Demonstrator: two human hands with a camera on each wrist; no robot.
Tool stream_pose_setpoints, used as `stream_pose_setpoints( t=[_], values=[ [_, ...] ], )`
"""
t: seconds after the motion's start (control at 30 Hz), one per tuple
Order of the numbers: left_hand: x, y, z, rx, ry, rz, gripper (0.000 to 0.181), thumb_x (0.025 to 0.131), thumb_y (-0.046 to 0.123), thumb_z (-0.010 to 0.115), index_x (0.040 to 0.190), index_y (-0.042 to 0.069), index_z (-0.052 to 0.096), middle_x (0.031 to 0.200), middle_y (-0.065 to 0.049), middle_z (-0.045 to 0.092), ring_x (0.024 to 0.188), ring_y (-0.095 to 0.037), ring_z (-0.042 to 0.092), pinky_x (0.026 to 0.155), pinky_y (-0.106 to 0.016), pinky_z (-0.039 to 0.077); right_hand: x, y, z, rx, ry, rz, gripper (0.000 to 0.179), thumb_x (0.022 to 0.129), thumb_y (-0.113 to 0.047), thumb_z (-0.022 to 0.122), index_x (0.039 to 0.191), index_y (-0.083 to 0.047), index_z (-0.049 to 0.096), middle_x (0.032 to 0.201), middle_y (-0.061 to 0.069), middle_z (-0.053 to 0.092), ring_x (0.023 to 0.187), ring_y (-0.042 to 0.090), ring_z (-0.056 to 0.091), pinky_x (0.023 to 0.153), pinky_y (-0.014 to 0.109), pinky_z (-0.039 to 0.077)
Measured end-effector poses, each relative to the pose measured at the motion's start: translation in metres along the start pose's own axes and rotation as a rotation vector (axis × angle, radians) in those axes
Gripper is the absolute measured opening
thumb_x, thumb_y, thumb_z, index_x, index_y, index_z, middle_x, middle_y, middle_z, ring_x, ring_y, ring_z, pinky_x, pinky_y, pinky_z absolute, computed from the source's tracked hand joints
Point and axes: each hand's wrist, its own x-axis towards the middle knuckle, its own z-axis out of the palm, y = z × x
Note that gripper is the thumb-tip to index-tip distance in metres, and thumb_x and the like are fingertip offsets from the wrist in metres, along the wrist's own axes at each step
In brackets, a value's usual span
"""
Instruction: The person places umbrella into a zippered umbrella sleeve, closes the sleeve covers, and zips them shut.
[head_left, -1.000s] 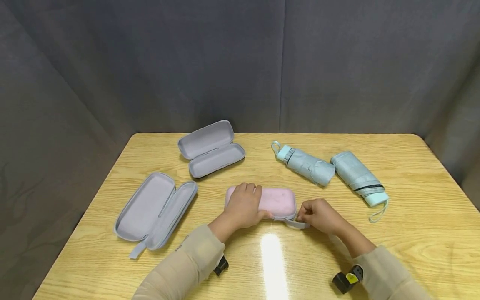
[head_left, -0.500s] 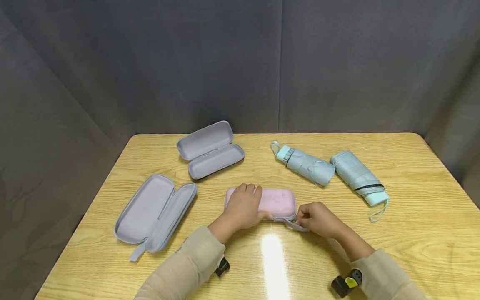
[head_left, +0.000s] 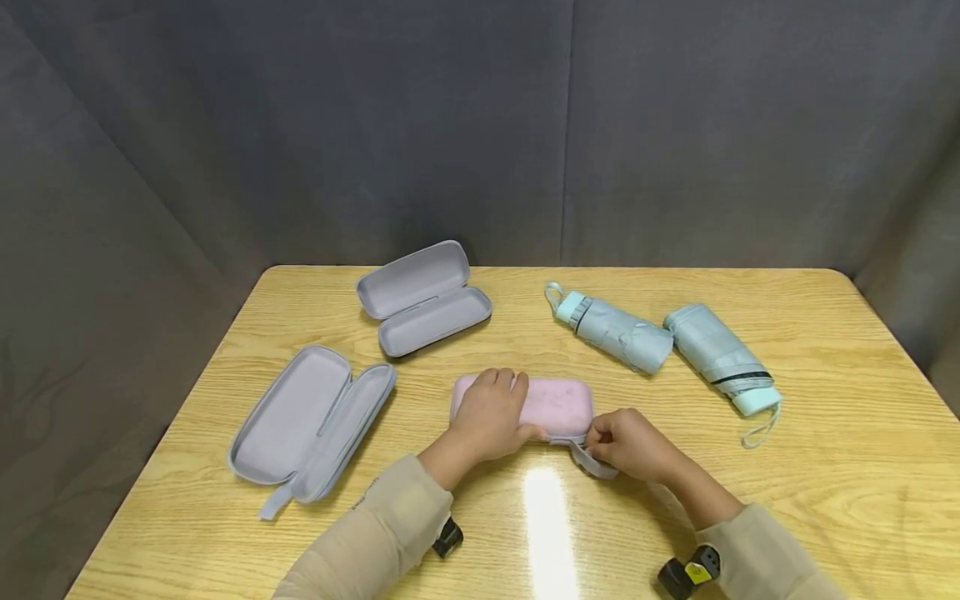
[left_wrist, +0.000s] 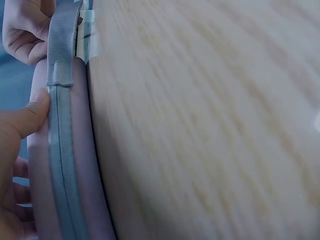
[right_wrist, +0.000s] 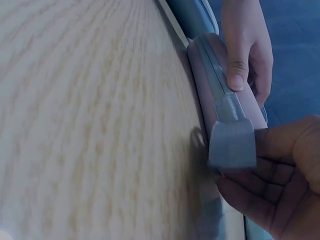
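Note:
A pink zip case (head_left: pixel 558 404) lies flat with its lid down at the middle of the table. My left hand (head_left: pixel 491 417) grips its left part, fingers over the lid and thumb along the front seam. In the left wrist view the grey zipper (left_wrist: pixel 62 160) runs closed beneath a ribbed fabric strap (left_wrist: pixel 61 47). At the case's front right corner my right hand (head_left: pixel 630 446) pinches what seems to be the zipper pull, with thumb and forefinger. The strap (right_wrist: pixel 232 142) hides that pull in the right wrist view. It bends out toward me in the head view.
Two open grey-lined cases lie left of the pink one: a larger case (head_left: pixel 296 417) nearer me and a smaller case (head_left: pixel 435 321) behind. Folded light-blue umbrellas, one umbrella (head_left: pixel 622 333) and another umbrella (head_left: pixel 716 350), lie at the back right of the wooden table (head_left: pixel 847 467).
My right hand has shifted slightly left and toward me along the case's corner, and the strap has bent further toward me. The left hand stays put on the case.

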Motion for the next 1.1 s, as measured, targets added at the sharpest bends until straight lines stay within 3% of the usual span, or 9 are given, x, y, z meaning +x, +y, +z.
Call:
stream_pose_setpoints(
  t=[0.2,0.7,1.1],
  values=[
    [-0.0004,0.0002,-0.0002,0.012,0.001,0.003,0.079,0.074,0.065,0.043,0.119,0.001,0.045,0.107,-0.011,0.051,0.101,-0.023,0.046,0.091,-0.03,0.031,0.0016,-0.0021,0.0009,-0.029,0.002,-0.007,0.015,0.072,0.002,0.061,0.062,-0.009,0.057,0.054,-0.009,0.048,0.05,0.001,0.04,0.044,0.019,0.036],
    [-0.0018,0.0006,0.0017,-0.034,0.045,0.013,0.08,0.072,0.064,0.048,0.118,-0.002,0.047,0.107,-0.011,0.052,0.102,-0.024,0.046,0.092,-0.031,0.03,-0.0027,-0.0023,0.005,0.018,0.043,-0.005,0.011,0.073,0.002,0.063,0.066,-0.007,0.061,0.058,-0.007,0.055,0.051,0.0,0.043,0.045,0.02,0.04],
    [-0.0019,-0.0031,-0.0017,-0.116,0.012,-0.012,0.082,0.071,0.064,0.05,0.121,-0.002,0.046,0.113,-0.011,0.05,0.108,-0.024,0.043,0.095,-0.03,0.028,-0.0032,0.0024,-0.0023,0.018,-0.011,0.057,0.007,0.076,-0.004,0.061,0.073,-0.008,0.065,0.061,-0.008,0.055,0.052,0.002,0.043,0.046,0.019,0.037]
  ],
)
